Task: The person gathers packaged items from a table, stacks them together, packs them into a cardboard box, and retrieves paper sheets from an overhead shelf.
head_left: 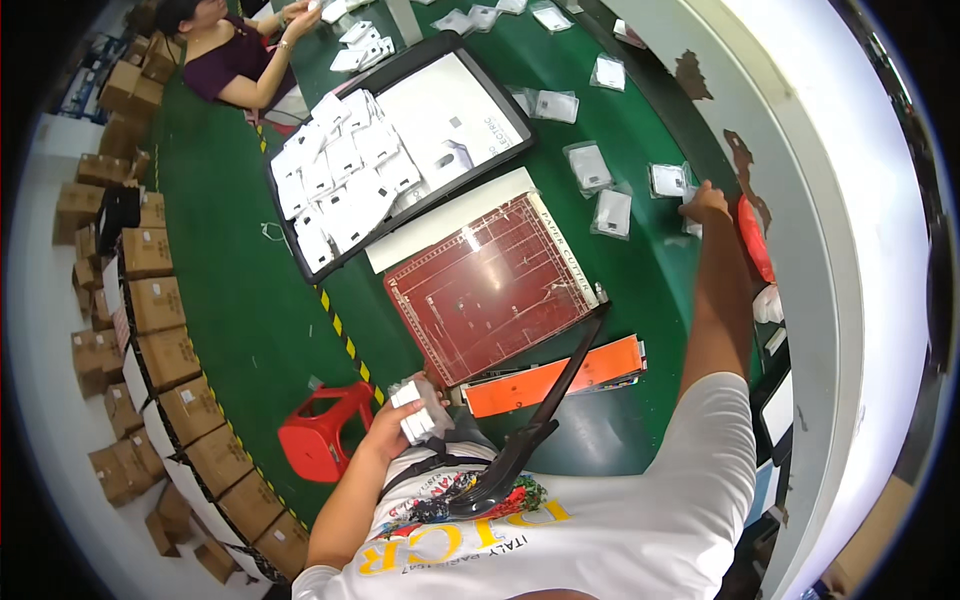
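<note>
In the head view, clock directions taken from the middle of the picture, the left hand (384, 434) is at seven o'clock, its fingers closed around a bundle of white packs (416, 420) in clear plastic. The right hand (707, 203) reaches out at two o'clock, fingers bent down over a small bagged packet (690, 227) on the green tabletop (640, 285); whether it grips this packet or only touches it, I cannot tell.

Just beside that hand, toward its ten o'clock, lies another bagged packet (667, 180), and a red object (756, 240) is near its four o'clock. Two more packets (588, 166) lie between one and two o'clock, with others farther off toward one.

The red paper cutter (490, 290) fills the centre, its black handle (572, 370) slanting down toward five o'clock beside an orange strip (560, 380). At eleven o'clock a black tray (498, 90) holds many flat white pieces (340, 175). Beyond it, also toward eleven, a co-worker (230, 55) in a dark top has both hands raised. A red stool (312, 440) stands at eight o'clock, and brown cartons (160, 305) line the side around nine.
</note>
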A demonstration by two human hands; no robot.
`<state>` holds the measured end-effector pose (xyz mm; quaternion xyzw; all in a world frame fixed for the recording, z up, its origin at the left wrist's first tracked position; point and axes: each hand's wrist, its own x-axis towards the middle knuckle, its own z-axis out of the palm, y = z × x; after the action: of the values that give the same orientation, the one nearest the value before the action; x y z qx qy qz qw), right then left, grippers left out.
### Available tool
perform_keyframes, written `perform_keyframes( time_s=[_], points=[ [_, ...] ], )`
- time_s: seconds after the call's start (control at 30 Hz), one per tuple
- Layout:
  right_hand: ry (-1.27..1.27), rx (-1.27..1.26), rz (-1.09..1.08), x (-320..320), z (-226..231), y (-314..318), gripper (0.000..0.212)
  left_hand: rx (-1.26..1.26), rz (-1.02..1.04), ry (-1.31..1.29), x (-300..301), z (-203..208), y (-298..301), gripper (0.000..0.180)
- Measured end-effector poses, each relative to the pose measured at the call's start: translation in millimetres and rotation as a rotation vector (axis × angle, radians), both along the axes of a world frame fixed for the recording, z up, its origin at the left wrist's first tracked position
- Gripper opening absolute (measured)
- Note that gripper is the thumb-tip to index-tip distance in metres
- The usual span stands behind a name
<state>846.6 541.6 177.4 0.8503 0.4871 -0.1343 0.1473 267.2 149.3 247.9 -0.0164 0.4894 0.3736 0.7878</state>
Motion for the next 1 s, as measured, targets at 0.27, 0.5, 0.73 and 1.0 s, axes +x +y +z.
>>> perform_keyframes(
  time_s=[0.27,0.5,0.73,1.0],
  points=[
    [0.07,0.263,0.968,-11.9,-25.7,21.0,0.099,0.006,-0.024,0.02,8.2,5.7,8.5,0.076],
    [0.121,0.078,0.622,-25.5,-10.3,4.4,0.095,0.005,-0.063,0.005,14.9,5.1,14.9,0.079],
    [0.434,0.103,-0.118,-52.9,-8.0,-22.8,0.096,0.024,-0.107,-0.048,18.2,13.8,27.5,0.079],
    [0.225,0.138,-0.042,-171.0,-2.6,-72.4,0.118,0.04,-0.132,-0.063,6.3,11.3,11.1,0.078]
  ],
)
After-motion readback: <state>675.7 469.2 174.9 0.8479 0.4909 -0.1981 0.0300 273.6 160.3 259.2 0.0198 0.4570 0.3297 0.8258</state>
